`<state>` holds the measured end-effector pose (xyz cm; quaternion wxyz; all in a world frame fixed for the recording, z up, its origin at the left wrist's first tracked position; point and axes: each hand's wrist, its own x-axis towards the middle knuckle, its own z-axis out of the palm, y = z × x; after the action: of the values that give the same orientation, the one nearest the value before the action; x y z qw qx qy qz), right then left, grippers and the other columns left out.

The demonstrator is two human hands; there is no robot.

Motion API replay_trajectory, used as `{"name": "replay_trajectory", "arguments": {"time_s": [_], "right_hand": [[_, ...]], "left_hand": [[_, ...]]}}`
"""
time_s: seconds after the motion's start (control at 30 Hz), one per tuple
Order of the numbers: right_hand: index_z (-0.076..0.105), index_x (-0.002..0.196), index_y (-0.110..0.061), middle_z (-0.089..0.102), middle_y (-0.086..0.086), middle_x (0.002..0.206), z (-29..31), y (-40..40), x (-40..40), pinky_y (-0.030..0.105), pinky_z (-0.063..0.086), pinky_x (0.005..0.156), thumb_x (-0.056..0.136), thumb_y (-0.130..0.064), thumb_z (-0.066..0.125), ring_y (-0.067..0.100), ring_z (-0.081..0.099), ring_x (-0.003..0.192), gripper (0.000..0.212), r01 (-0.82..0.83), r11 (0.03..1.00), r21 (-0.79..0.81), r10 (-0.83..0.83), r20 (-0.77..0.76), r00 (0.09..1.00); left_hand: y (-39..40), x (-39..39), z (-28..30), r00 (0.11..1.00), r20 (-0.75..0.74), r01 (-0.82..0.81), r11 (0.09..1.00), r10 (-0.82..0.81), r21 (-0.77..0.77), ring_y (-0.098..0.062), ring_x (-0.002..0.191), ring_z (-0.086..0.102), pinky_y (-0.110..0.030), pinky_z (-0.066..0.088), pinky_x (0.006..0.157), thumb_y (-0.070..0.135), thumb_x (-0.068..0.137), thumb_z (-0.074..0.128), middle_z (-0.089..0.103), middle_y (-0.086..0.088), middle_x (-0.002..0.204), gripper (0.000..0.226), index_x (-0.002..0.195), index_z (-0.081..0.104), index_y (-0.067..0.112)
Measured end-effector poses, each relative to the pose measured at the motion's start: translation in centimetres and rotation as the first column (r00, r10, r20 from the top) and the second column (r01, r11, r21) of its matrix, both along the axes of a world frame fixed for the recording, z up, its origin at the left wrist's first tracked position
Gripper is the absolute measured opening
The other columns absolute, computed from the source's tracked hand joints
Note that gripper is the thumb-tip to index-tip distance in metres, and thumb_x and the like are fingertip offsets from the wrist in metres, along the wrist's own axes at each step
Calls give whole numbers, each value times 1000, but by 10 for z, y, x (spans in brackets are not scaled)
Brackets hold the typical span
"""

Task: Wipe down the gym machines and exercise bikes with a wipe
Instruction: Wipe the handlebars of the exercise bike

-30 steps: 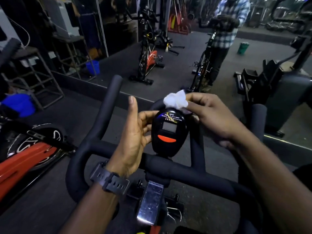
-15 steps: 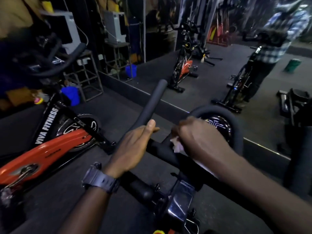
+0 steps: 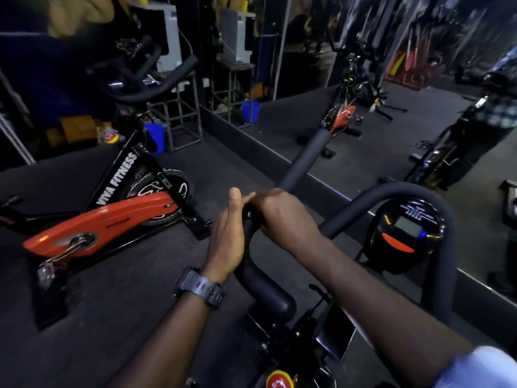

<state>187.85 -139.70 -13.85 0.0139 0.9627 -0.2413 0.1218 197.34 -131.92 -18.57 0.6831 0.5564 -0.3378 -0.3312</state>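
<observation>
Now you're on the handlebar stage of this exercise bike (image 3: 282,301), working the left horn (image 3: 305,161) where it bends up from the crossbar. Your right hand (image 3: 282,217) is curled over that bend, fingers wrapped round the bar. The wipe isn't visible; judging by the task it sits under that palm, but the frame doesn't show it. Your left hand (image 3: 228,236) stands edge-on against the near side of the same bar, fingers straight, thumb up, bracing rather than gripping, its fingertips touching your right hand's knuckles.

The console (image 3: 405,233) sits well to the right, apart from both hands. Next move, as I read it: slide the right hand up the foam toward the tip, keeping pressure even, and shift the left hand clear of the path. A second bike (image 3: 106,219), orange guard, waits on the left.
</observation>
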Motion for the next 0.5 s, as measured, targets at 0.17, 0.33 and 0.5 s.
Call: {"name": "replay_trajectory", "arguments": {"time_s": [0.17,0.33,0.5], "right_hand": [[69,105,-17,62,5,104,7,14,-80,38,53,78,80,-2,62,29,60,100,30,76,994,83,-66,-119,991],[69,107,-22,63,1,106,11,12,-46,30,48,79,83,-5,63,22,61,101,30,38,998,56,-33,-98,995],[69,100,-16,59,7,99,2,-11,9,36,50,68,88,-15,65,27,62,86,13,61,985,159,-84,143,986]], "left_hand": [[2,-2,1,999,-42,-13,999,14,35,-9,125,58,-43,37,115,99,67,31,67,4,129,88,108,72,33],[5,-7,3,998,43,-50,999,50,-5,-5,125,57,-41,40,113,96,72,22,66,7,130,102,123,68,22],[4,3,0,994,-72,-78,997,77,-6,-9,127,57,-41,38,115,98,67,29,65,2,132,106,128,64,19]]}}
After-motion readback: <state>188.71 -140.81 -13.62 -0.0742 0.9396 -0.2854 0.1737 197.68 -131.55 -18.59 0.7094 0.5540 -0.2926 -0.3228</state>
